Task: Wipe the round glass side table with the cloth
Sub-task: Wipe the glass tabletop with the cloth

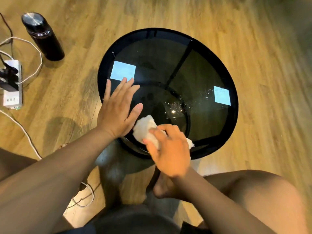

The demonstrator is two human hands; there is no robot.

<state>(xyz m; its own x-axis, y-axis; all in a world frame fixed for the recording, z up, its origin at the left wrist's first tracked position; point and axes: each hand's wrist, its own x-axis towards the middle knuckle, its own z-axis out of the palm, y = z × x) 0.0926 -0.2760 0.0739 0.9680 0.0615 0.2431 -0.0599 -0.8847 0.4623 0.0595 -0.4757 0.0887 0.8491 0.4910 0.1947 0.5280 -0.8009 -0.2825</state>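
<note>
Head: cloth [143, 129] on table [235, 107], near edge

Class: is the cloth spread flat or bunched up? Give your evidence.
Bunched up. The cloth is a thick crumpled wad gripped under the right hand, whose fingers curl over it.

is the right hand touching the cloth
Touching: the head view shows the right hand gripping the cloth on the table, fingers curled over it.

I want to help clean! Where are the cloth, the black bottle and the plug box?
cloth [143, 128], head view, on its bunched white end.
black bottle [47, 41], head view, middle of its dark body.
plug box [12, 96], head view, on its white lower end.
</note>
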